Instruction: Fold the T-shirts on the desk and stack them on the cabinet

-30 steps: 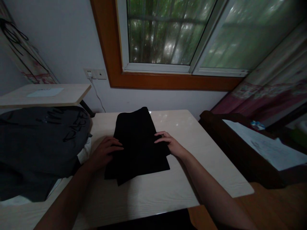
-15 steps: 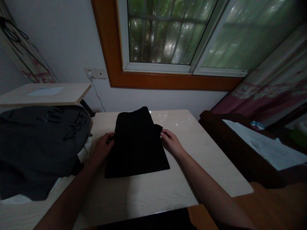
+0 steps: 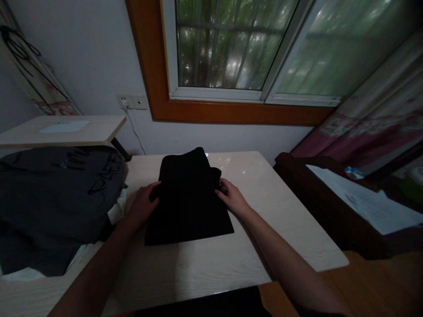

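Note:
A folded black garment (image 3: pixel 190 202) lies on the pale wood-grain table (image 3: pixel 274 207); its exact kind is hard to make out in the dark. At its left edge, my left hand (image 3: pixel 145 200) has its fingers and thumb closed around the cloth. My right hand (image 3: pixel 233 197) grips the opposite edge, with the thumb over the fabric and the fingers curled at the side. Just above my right hand a small fold of the cloth sticks out. The lower end of the garment lies flat on the tabletop.
A dark grey garment with black lettering (image 3: pixel 59 202) is heaped at the left, beneath a raised wooden shelf (image 3: pixel 99 125). A cable hangs from a wall socket (image 3: pixel 132 101) behind. Beyond the table's right edge stands dark brown furniture (image 3: pixel 304 189) with a white sheet (image 3: pixel 366 198).
My right hand has moved slightly left and inward over the cloth's edge, and the protruding fold has shifted left with it. My left hand has closed in a little on its edge.

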The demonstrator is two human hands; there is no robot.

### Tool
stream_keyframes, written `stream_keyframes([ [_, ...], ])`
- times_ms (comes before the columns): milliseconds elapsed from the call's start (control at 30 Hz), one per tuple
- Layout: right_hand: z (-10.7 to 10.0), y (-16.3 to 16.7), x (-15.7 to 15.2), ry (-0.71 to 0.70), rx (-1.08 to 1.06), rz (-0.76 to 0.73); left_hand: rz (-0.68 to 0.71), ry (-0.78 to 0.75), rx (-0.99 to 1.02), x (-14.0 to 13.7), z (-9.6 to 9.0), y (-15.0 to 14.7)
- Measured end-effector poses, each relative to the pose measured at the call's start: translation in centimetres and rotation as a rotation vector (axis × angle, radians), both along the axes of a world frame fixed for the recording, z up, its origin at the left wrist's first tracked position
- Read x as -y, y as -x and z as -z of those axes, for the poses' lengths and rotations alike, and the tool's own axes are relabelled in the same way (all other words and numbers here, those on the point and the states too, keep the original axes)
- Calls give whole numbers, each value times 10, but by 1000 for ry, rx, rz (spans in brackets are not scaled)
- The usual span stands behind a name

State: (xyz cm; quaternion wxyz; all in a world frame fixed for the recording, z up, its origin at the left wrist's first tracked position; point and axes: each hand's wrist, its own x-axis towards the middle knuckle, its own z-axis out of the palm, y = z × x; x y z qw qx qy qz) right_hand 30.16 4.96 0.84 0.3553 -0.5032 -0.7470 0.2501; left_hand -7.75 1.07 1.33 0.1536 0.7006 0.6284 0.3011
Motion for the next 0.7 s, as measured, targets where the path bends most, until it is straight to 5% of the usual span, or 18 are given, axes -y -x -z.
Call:
stream_keyframes([
  [433,-6,-2,0,96,-56,-24,79,98,94,0,-7,7],
  [700,-12,-13,8,210,-59,-196,221,186,140,5,-9,19],
])
